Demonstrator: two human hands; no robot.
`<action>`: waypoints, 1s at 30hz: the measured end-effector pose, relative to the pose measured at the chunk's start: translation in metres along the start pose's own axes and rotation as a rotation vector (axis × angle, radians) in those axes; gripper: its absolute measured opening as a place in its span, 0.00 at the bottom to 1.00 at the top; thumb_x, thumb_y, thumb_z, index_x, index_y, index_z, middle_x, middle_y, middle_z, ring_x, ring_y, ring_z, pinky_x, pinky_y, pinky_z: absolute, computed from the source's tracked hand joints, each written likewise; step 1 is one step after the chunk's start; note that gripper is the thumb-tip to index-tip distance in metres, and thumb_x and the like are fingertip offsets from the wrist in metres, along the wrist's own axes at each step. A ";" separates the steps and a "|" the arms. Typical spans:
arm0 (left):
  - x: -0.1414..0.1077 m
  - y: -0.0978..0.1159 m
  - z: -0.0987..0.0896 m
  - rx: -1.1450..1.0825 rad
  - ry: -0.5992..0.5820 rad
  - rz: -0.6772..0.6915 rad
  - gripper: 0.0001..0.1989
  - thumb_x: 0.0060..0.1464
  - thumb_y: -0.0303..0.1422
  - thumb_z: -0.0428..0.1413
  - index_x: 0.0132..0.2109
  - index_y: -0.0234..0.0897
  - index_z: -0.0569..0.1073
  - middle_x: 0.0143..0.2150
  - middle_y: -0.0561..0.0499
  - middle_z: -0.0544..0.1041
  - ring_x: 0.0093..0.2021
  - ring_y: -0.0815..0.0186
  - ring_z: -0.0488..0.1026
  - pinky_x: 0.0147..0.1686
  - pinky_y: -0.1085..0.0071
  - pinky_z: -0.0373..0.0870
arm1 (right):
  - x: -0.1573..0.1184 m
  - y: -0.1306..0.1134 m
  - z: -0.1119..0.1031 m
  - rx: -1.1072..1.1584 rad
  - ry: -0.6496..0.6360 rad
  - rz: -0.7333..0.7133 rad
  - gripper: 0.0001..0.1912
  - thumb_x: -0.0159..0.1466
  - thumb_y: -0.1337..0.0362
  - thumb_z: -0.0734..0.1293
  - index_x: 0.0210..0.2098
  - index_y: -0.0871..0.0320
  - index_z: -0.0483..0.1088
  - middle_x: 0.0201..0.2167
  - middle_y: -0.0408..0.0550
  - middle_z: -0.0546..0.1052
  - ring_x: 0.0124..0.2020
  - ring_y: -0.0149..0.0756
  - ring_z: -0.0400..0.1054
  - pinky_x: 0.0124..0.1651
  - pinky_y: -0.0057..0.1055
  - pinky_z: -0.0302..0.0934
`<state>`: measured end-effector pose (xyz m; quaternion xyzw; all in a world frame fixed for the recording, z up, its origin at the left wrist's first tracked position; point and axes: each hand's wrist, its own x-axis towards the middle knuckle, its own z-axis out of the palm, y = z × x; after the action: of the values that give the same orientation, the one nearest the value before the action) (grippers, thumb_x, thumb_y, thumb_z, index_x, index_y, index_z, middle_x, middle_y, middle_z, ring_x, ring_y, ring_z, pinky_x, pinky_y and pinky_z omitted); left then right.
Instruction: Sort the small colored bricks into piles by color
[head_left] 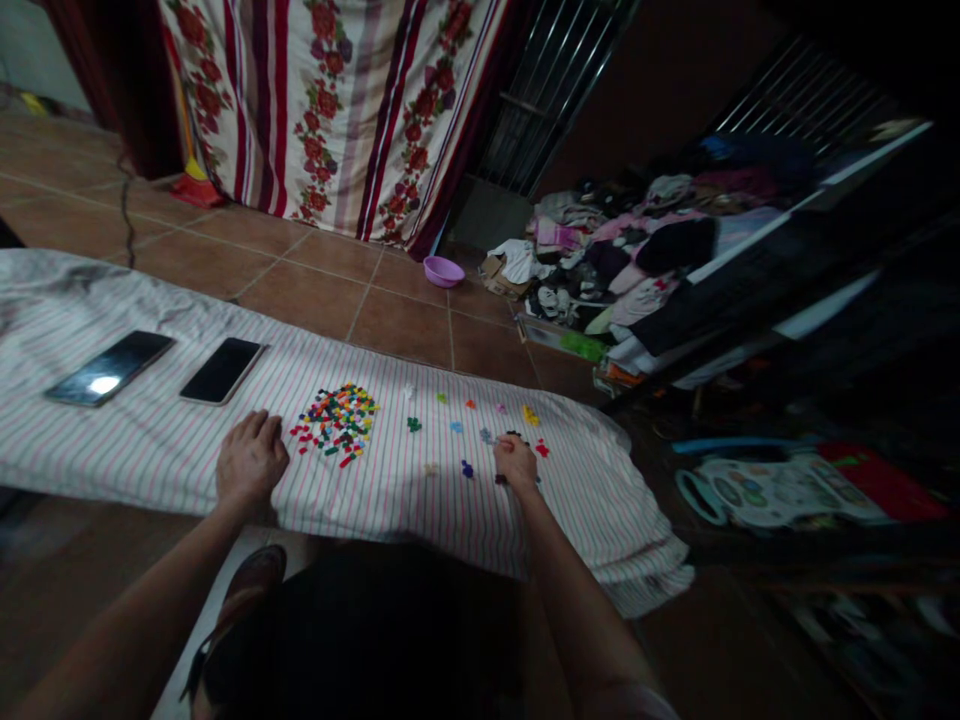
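Note:
My left hand [251, 458] lies palm down on the striped cloth [150, 460], its fingers stretched out, just left of a mixed heap of small coloured pieces [337, 415]. To the right of that heap, little same-coloured groups are spread out, among them a dark green group [413, 425], a dark blue group [467, 468], a yellow group [531, 414] and a red group [542, 448]. My right hand [516, 460] is closed in a pinch beside a grey group [486, 436]. Whatever its fingertips hold is too small to make out. Dark pieces lie partly hidden around this hand.
Two phones, a larger one [112, 368] and a smaller one [222, 371], lie on the cloth at the left. Beyond it, a purple basin [444, 271] stands on the tiled floor. Piled clothes [600, 250] fill the right side. A floral curtain [322, 110] hangs behind.

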<state>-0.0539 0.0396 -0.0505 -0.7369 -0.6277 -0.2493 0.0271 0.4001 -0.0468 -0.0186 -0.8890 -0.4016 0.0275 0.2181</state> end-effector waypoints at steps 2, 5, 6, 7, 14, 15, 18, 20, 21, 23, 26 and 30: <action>0.000 0.000 0.001 0.003 0.010 0.001 0.19 0.57 0.31 0.47 0.52 0.32 0.74 0.58 0.36 0.72 0.61 0.52 0.66 0.60 0.55 0.62 | 0.002 -0.003 0.002 -0.022 -0.027 0.043 0.17 0.59 0.69 0.60 0.40 0.57 0.79 0.33 0.47 0.80 0.36 0.35 0.73 0.39 0.25 0.62; 0.000 0.000 0.002 -0.004 0.022 0.001 0.19 0.57 0.31 0.47 0.52 0.31 0.74 0.58 0.36 0.73 0.61 0.52 0.66 0.60 0.55 0.62 | 0.004 -0.007 0.006 -0.020 -0.068 0.083 0.17 0.61 0.70 0.60 0.41 0.57 0.79 0.33 0.47 0.81 0.35 0.35 0.73 0.38 0.25 0.62; 0.000 0.000 0.002 -0.004 0.025 0.001 0.19 0.57 0.31 0.47 0.52 0.32 0.74 0.58 0.36 0.73 0.61 0.52 0.66 0.60 0.55 0.62 | 0.005 -0.008 0.007 -0.011 -0.079 0.088 0.17 0.61 0.70 0.60 0.41 0.57 0.79 0.33 0.47 0.80 0.34 0.34 0.73 0.37 0.25 0.62; 0.000 -0.001 0.003 -0.002 0.027 0.002 0.19 0.57 0.31 0.47 0.52 0.32 0.74 0.58 0.36 0.73 0.61 0.52 0.66 0.60 0.55 0.62 | 0.005 -0.008 0.007 0.000 -0.085 0.091 0.17 0.61 0.70 0.60 0.41 0.57 0.79 0.33 0.46 0.80 0.33 0.34 0.73 0.37 0.25 0.62; -0.001 -0.002 0.005 0.016 0.026 0.004 0.20 0.58 0.31 0.46 0.53 0.32 0.74 0.59 0.37 0.72 0.61 0.51 0.66 0.58 0.54 0.63 | 0.009 -0.006 0.011 0.024 -0.011 0.065 0.14 0.59 0.67 0.63 0.39 0.56 0.78 0.33 0.48 0.80 0.36 0.37 0.73 0.40 0.28 0.63; -0.001 -0.002 0.005 0.016 0.028 0.005 0.20 0.58 0.31 0.46 0.53 0.32 0.74 0.59 0.37 0.73 0.61 0.51 0.66 0.59 0.54 0.63 | 0.010 -0.006 0.011 0.024 0.000 0.064 0.14 0.59 0.67 0.62 0.39 0.56 0.78 0.33 0.48 0.80 0.37 0.37 0.73 0.41 0.28 0.63; 0.000 -0.002 0.005 0.012 0.030 0.005 0.19 0.58 0.31 0.46 0.53 0.32 0.74 0.59 0.37 0.73 0.61 0.51 0.66 0.59 0.54 0.63 | 0.010 -0.003 0.012 0.031 0.009 0.070 0.13 0.58 0.68 0.63 0.38 0.56 0.78 0.32 0.48 0.80 0.36 0.37 0.73 0.41 0.28 0.63; 0.000 -0.002 0.005 0.006 0.025 0.001 0.19 0.57 0.30 0.47 0.52 0.32 0.74 0.59 0.37 0.72 0.62 0.51 0.66 0.59 0.54 0.63 | 0.010 -0.002 0.013 0.044 0.004 0.066 0.12 0.57 0.69 0.63 0.36 0.56 0.78 0.31 0.48 0.80 0.36 0.37 0.73 0.41 0.28 0.63; 0.000 -0.001 0.004 0.002 0.022 0.000 0.19 0.57 0.30 0.47 0.52 0.32 0.74 0.59 0.37 0.72 0.62 0.51 0.66 0.60 0.54 0.63 | 0.010 -0.002 0.014 0.053 0.001 0.064 0.12 0.56 0.69 0.63 0.35 0.56 0.78 0.31 0.47 0.80 0.36 0.37 0.74 0.42 0.28 0.63; 0.000 -0.001 0.005 -0.004 0.014 -0.005 0.19 0.57 0.30 0.47 0.53 0.32 0.74 0.59 0.37 0.72 0.62 0.51 0.66 0.60 0.54 0.63 | 0.009 -0.001 0.014 0.073 -0.005 0.063 0.12 0.56 0.70 0.63 0.34 0.57 0.78 0.32 0.47 0.81 0.36 0.37 0.74 0.42 0.28 0.63; 0.000 -0.002 0.005 -0.012 0.013 -0.009 0.19 0.57 0.31 0.47 0.52 0.31 0.74 0.59 0.37 0.72 0.62 0.50 0.66 0.60 0.54 0.62 | 0.009 -0.001 0.015 0.102 -0.020 0.065 0.13 0.56 0.70 0.61 0.34 0.57 0.78 0.33 0.48 0.81 0.36 0.38 0.74 0.42 0.29 0.63; 0.001 -0.002 0.006 -0.023 0.027 -0.009 0.20 0.56 0.30 0.48 0.52 0.30 0.74 0.58 0.35 0.73 0.61 0.50 0.66 0.61 0.53 0.61 | 0.008 0.000 0.014 0.116 -0.011 0.035 0.14 0.56 0.69 0.61 0.35 0.58 0.78 0.33 0.49 0.81 0.37 0.40 0.73 0.43 0.31 0.63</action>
<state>-0.0534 0.0427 -0.0556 -0.7308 -0.6278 -0.2666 0.0260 0.4029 -0.0360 -0.0301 -0.8816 -0.3849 0.0597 0.2666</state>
